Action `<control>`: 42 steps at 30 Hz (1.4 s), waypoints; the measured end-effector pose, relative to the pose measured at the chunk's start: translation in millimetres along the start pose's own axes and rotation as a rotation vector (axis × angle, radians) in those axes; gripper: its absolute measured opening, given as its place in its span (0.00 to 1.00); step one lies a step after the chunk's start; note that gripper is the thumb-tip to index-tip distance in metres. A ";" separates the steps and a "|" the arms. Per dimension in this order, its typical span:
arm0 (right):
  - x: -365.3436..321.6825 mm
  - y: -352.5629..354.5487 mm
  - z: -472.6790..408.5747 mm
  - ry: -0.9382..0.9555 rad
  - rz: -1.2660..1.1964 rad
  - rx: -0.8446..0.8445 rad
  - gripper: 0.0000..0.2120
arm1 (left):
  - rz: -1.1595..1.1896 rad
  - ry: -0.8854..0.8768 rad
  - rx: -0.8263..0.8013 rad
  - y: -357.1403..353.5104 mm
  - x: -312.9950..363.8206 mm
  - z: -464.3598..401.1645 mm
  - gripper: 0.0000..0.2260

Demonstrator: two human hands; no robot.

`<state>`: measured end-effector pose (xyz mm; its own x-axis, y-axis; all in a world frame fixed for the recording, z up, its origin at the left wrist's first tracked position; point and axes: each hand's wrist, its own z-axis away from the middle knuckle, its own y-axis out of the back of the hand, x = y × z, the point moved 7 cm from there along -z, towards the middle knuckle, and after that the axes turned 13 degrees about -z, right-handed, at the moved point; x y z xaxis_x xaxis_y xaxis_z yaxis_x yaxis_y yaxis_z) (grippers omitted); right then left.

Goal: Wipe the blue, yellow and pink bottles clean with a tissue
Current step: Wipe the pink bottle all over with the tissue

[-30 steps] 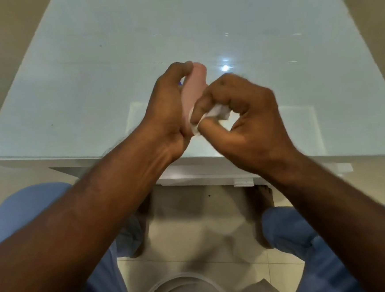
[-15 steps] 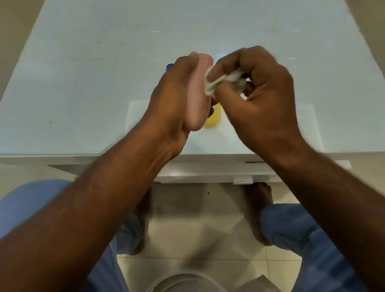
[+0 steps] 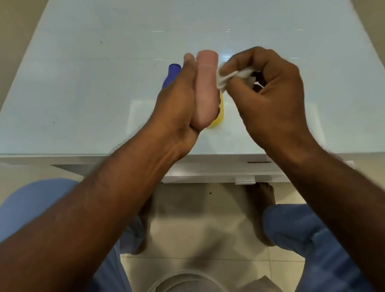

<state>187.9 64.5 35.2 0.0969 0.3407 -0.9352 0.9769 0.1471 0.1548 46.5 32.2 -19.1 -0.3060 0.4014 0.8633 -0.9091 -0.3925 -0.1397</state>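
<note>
Fingers of the left hand (image 3: 179,105) are wrapped round the pink bottle (image 3: 207,91) from its left side, thumb and palm closed on the lower body, so that the bottle is held clear of the table (image 3: 78,85) with its capped end pointing away from the person. This grip leaves the right flank and upper part of the bottle bare, which is judged to be the reason for it: that is the surface open to wiping.

Fingers of the right hand (image 3: 272,93) are curled in and pinched on a crumpled white tissue (image 3: 227,77). The wad protrudes leftward from the fingertips and meets the upper right side of the pink bottle, just below its cap. Pinching the tissue into a small pad, rather than spreading it flat, is judged to give a firm point of contact on a narrow curved body.

The blue bottle (image 3: 170,77) lies on the table behind the left hand; only its cap end and part of its body show. The yellow bottle (image 3: 217,118) sits on the table directly under the pink one, mostly hidden; only a lower edge is visible. Neither is being touched. Both rest close to the working spot, presumably within easy reach.

Step in hand, as judged: wiping the pink bottle. Whether the blue and yellow bottles are already clean cannot be told.

Markings: no brand, label or writing can be read on any bottle, on the tissue or on the table. The pink bottle's visible face appears plain.
</note>
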 end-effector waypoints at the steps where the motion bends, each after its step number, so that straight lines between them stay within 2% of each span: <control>1: 1.3 -2.3 2.4 -0.014 -0.007 -0.026 0.10 | 0.006 0.010 0.009 -0.4 -1.9 -0.2 0.26; 5: -7.7 -14.8 11.2 0.023 0.015 -0.170 0.12 | -0.028 0.083 0.072 7.3 -4.6 3.2 0.23; 7: -10.7 -4.4 4.3 0.030 -0.022 -0.124 0.11 | -0.078 0.077 0.073 9.3 -1.4 6.6 0.24; 10: -6.2 8.1 -2.9 0.002 -0.028 -0.029 0.09 | -0.206 -0.009 0.030 2.3 3.6 6.8 0.31; 13: -7.8 -2.1 5.1 0.020 -0.026 -0.093 0.10 | -0.172 -0.065 -0.059 -6.9 3.2 6.0 0.39; 15: -11.8 -12.2 13.0 0.058 -0.016 -0.210 0.10 | -0.121 -0.046 -0.051 -4.1 3.3 6.6 0.34; 18: -14.7 -26.4 23.3 0.103 0.033 -0.360 0.09 | -0.146 -0.068 0.012 4.6 8.7 5.5 0.20; 22: -12.3 -5.2 7.7 0.089 -0.004 -0.106 0.09 | -0.081 -0.070 -0.034 -0.2 9.9 8.9 0.21; 25: -9.1 2.6 1.4 0.079 -0.029 -0.026 0.10 | -0.044 -0.068 -0.087 -7.4 8.0 10.5 0.33; 26: -9.4 -1.3 4.3 0.081 -0.033 -0.052 0.11 | 0.015 -0.069 -0.094 -9.6 8.5 11.0 0.35; 28: -11.7 -13.7 12.8 0.095 -0.028 -0.156 0.12 | 0.100 -0.045 -0.071 -7.2 10.5 12.7 0.28; 31: -15.2 -31.0 23.8 0.106 -0.024 -0.371 0.11 | 0.085 -0.029 -0.013 5.1 10.9 9.7 0.20; 32: -16.7 -32.2 24.9 0.113 -0.018 -0.390 0.11 | 0.071 -0.038 -0.008 7.6 11.5 7.8 0.20; 33: -17.4 -29.4 23.1 0.114 -0.019 -0.355 0.11 | 0.062 -0.048 -0.005 8.7 13.0 6.8 0.20; 36: -13.5 -7.6 8.6 0.074 -0.062 -0.095 0.12 | 0.046 -0.058 -0.059 2.0 12.1 5.9 0.23; 38: -7.7 0.0 3.0 0.045 -0.068 -0.019 0.12 | -0.020 -0.057 -0.078 -3.0 8.8 6.5 0.24; 40: -4.0 -9.1 7.4 0.012 -0.089 -0.104 0.11 | -0.010 -0.048 -0.092 -5.2 5.4 6.9 0.22; 42: -5.6 -27.4 18.5 0.003 -0.092 -0.287 0.07 | 0.064 -0.009 -0.088 -3.5 2.6 5.3 0.21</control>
<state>164.1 41.3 30.4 0.0097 0.3165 -0.9485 0.8880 0.4335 0.1537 50.4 30.2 -13.8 -0.3623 0.3699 0.8555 -0.9090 -0.3432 -0.2365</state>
